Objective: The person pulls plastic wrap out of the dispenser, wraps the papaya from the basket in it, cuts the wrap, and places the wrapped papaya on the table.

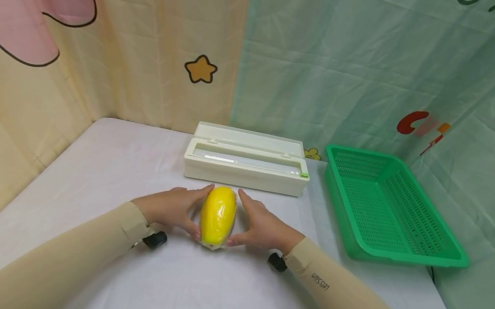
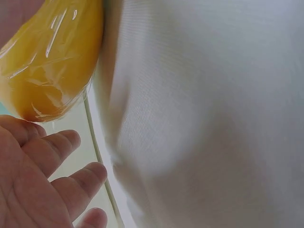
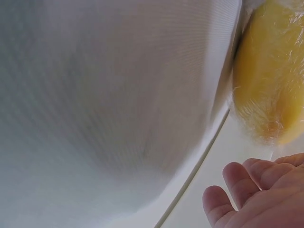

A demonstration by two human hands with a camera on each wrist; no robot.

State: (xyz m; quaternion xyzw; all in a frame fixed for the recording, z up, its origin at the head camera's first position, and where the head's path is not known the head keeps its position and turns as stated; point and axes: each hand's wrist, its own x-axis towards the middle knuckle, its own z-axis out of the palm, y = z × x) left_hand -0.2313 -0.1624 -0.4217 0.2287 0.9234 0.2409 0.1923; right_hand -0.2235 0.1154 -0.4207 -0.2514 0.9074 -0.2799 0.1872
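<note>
A smooth yellow oval fruit [image 1: 218,216], mango-like in shape and wrapped in clear cling film, lies on the white tabletop between both hands. My left hand [image 1: 174,207] is at its left side, thumb by the near end and index finger by the far end. In the left wrist view, an index fingertip [image 2: 34,127] meets the fruit's end while the other fingers are loosely spread. My right hand [image 1: 264,225] mirrors it on the right, thumb at the near end. The right wrist view shows its relaxed fingers [image 3: 240,183] apart from the wrapped fruit [image 3: 268,76].
Just behind the hands stands a white cling film dispenser [image 1: 244,178], its lid raised and a film roll inside. A green perforated basket [image 1: 340,204] occupies the table's right side. Printed curtains [image 1: 287,75] hang behind and beside the table.
</note>
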